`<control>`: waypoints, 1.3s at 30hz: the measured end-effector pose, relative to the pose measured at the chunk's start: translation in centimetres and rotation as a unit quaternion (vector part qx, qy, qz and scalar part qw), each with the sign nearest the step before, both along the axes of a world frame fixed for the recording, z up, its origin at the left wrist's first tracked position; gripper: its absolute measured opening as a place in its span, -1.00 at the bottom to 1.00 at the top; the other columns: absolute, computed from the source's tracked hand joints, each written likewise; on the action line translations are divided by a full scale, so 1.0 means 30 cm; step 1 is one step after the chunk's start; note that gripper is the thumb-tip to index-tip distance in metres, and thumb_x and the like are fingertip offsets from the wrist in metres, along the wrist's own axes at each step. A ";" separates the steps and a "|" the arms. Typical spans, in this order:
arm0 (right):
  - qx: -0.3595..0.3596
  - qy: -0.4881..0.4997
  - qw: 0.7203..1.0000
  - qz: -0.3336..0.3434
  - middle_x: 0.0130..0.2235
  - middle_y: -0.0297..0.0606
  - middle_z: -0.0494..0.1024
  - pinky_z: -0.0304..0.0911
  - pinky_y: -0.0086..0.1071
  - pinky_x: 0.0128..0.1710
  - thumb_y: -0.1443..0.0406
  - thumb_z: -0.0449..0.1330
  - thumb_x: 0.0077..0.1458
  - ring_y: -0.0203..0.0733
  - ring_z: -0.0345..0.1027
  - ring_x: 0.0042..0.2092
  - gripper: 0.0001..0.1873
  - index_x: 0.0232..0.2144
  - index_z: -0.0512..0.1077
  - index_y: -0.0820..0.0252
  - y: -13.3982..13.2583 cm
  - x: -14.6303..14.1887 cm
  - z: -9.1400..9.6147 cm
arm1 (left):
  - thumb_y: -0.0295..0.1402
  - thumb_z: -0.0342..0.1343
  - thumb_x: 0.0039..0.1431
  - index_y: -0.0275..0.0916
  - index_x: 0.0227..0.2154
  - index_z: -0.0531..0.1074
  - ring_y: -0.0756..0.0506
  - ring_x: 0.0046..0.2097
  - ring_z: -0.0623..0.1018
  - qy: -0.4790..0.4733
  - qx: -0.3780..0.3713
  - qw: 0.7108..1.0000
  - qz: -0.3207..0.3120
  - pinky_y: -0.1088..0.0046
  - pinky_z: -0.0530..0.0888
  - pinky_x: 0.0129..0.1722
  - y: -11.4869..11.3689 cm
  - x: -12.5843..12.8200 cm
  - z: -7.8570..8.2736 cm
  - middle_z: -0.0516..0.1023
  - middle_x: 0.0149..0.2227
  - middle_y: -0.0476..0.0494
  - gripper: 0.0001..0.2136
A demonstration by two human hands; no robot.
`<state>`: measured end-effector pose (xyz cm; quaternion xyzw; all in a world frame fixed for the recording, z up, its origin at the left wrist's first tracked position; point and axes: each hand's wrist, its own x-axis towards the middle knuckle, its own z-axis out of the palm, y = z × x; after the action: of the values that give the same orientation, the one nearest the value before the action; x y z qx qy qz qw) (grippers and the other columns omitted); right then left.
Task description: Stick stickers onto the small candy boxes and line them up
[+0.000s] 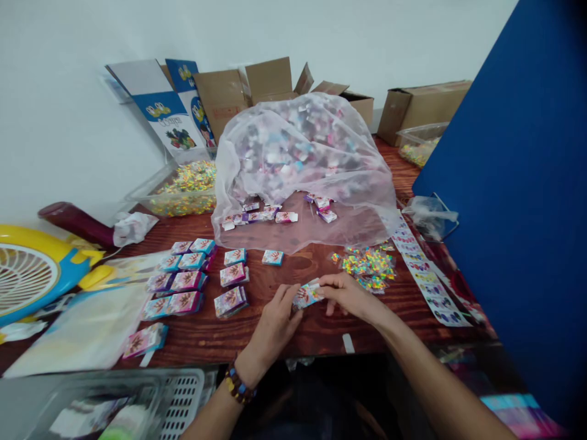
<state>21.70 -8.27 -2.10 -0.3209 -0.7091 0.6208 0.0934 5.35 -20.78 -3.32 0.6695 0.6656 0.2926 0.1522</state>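
Note:
Just in front of me, a small printed cardboard box (306, 294) in white and light blue lies between my two hands. My left hand (277, 318) is closed around its left end, thumb below and fingers above. At the box's right end, my right hand (346, 294) pinches with thumb and forefinger; a speck of yellow shows there, too small to name. Beyond my right hand lies a loose heap of small clear packets with colourful beads (369, 266). Further left stand several finished-looking small boxes, among them a purple-edged one (230, 301) and a blue-edged one (273, 257).
A translucent sheer bag (302, 153) full of small boxes spreads across the table's back. A clear bin of bead packets (183, 189) stands behind left. A sticker strip (426, 275) lies right, near a blue panel (513, 201). A yellow-blue fan (32, 269) sits far left.

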 end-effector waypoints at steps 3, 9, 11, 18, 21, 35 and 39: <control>-0.050 0.037 0.998 -0.007 -0.69 -0.45 0.40 -0.14 -0.56 -0.72 0.20 0.08 0.04 -0.43 0.06 -0.73 -0.76 -0.36 0.46 0.23 0.004 0.023 -0.006 | -0.52 -0.01 0.13 -0.15 0.09 0.17 -0.11 -0.01 0.44 -0.007 0.014 1.000 -0.011 0.31 0.47 -0.03 -0.008 -0.002 -0.009 0.33 -0.01 -0.19 -0.56; -0.071 0.074 0.991 -0.089 -0.69 -0.50 0.36 -0.13 -0.57 -0.74 0.22 0.15 -0.04 -0.45 0.08 -0.75 -0.83 -0.45 0.41 0.23 -0.038 0.009 0.000 | -0.51 -0.02 0.16 -0.16 0.12 0.12 -0.10 0.04 0.41 0.003 0.033 0.999 -0.024 0.32 0.43 0.03 -0.012 0.000 -0.015 0.32 0.01 -0.20 -0.54; -0.050 0.084 0.985 -0.145 -0.58 -0.48 0.44 -0.08 -0.56 -0.77 0.24 0.17 -0.06 -0.43 0.16 -0.75 -0.85 -0.43 0.39 0.21 -0.064 -0.008 -0.008 | -0.52 -0.02 0.15 -0.18 0.13 0.12 -0.11 0.03 0.41 0.021 0.036 0.999 -0.026 0.33 0.44 0.02 -0.009 0.001 -0.015 0.33 0.01 -0.21 -0.53; 0.064 0.040 0.989 -0.130 -0.74 -0.48 0.36 0.10 -0.55 -0.65 0.20 0.04 0.13 -0.32 0.31 -0.68 -0.75 -0.34 0.47 0.19 -0.104 0.000 0.007 | -0.52 -0.01 0.14 -0.22 0.09 0.15 -0.11 -0.02 0.44 0.040 0.050 0.998 0.005 0.32 0.47 -0.02 0.006 0.026 -0.019 0.35 -0.04 -0.22 -0.56; 0.060 0.054 0.986 -0.146 -0.69 -0.46 0.40 0.12 -0.55 -0.62 0.21 0.11 0.07 -0.33 0.33 -0.65 -0.78 -0.29 0.48 0.18 -0.094 0.008 0.013 | -0.51 0.02 0.12 -0.21 0.06 0.18 -0.12 -0.03 0.45 0.020 0.048 0.998 0.034 0.31 0.48 -0.04 0.011 0.046 -0.019 0.36 -0.05 -0.21 -0.58; -0.020 0.061 0.993 -0.102 -0.51 -0.33 0.52 0.22 -0.50 -0.60 0.23 0.05 0.08 -0.23 0.46 -0.50 -0.69 -0.19 0.50 0.20 -0.105 0.014 -0.001 | -0.46 0.02 0.15 -0.20 0.09 0.18 -0.11 -0.06 0.47 0.024 0.043 0.999 0.011 0.36 0.49 -0.09 0.004 0.045 -0.011 0.37 -0.05 -0.21 -0.58; 0.086 0.073 0.988 -0.109 -0.36 -0.32 0.56 0.30 -0.43 -0.40 0.27 0.11 0.08 -0.24 0.44 -0.38 -0.72 -0.15 0.49 0.12 -0.099 0.015 -0.006 | -0.36 0.03 0.18 -0.19 0.06 0.24 -0.12 -0.05 0.45 -0.038 0.009 0.999 0.007 0.29 0.45 -0.04 0.016 0.048 0.014 0.40 -0.07 -0.21 -0.63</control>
<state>22.15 -11.24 -2.28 -0.3407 -0.7123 0.5651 0.2393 6.80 -20.30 -2.91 0.6543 0.6614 0.3252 0.1693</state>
